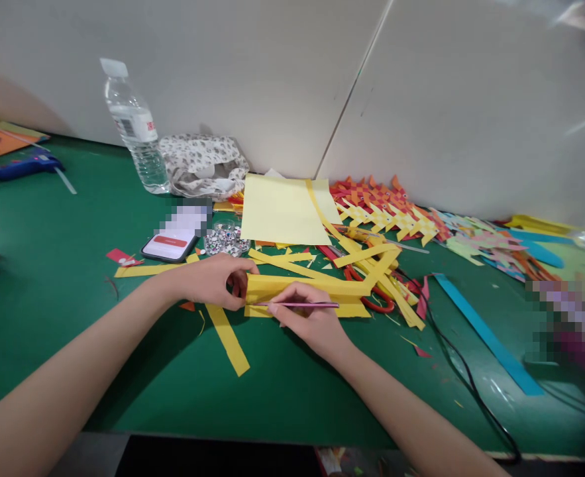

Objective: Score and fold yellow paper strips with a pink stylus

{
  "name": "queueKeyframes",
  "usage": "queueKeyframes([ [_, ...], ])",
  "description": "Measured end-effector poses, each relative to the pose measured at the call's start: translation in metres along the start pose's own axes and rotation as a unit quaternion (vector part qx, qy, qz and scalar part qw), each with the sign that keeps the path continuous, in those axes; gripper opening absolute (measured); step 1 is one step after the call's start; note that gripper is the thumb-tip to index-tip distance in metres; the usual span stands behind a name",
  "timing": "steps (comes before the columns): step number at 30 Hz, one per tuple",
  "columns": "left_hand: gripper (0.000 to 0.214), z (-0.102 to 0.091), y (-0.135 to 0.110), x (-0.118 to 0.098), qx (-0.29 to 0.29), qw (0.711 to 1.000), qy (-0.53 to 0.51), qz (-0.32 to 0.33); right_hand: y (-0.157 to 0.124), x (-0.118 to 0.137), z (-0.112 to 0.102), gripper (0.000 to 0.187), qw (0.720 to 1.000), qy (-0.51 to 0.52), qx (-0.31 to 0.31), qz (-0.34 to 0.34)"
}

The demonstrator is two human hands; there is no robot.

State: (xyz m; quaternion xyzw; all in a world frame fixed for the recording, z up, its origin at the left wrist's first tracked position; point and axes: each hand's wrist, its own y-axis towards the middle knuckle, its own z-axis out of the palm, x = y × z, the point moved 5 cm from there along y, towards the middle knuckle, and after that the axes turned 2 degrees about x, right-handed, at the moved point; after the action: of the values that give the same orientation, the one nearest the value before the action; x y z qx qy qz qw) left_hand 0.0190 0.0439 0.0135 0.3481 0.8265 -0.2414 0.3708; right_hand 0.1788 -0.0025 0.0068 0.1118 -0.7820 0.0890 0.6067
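Observation:
My left hand is curled at the left end of a folded yellow paper, thumb and fingers gripping its edge. A slim pink pencil is held in my right hand, lying nearly level with its tip pointing left onto the paper near my left fingers. Loose yellow paper strips lie under and around the folded piece. Behind it, a pale yellow sheet leans over other scraps. Red-handled scissors are partly covered by strips at the right.
A phone, a dish of small beads or gems and a water bottle stand at the back left. A blue glue gun lies far left. Woven paper pieces, a blue strip and a black cable are at right.

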Motion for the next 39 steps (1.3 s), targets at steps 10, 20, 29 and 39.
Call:
queueKeyframes([
  [10,0.027,0.0009,0.0004,-0.0012,-0.002,1.0,0.007,0.002,0.0015,-0.0012,-0.0029,0.008,1.0,0.012,-0.024,0.005],
  [20,0.028,0.001,-0.0003,0.0008,-0.006,1.0,0.021,0.0,0.0016,-0.0044,-0.0089,0.009,0.999,0.021,-0.035,-0.012],
  [29,0.028,0.0005,-0.0001,-0.0016,-0.01,1.0,0.024,0.002,0.0007,0.0015,-0.0022,0.009,1.0,0.006,-0.012,0.006],
  [39,0.027,0.0011,-0.0001,-0.0008,-0.003,1.0,0.016,-0.003,0.001,-0.0009,-0.0048,0.008,0.999,0.009,-0.033,0.007],
])
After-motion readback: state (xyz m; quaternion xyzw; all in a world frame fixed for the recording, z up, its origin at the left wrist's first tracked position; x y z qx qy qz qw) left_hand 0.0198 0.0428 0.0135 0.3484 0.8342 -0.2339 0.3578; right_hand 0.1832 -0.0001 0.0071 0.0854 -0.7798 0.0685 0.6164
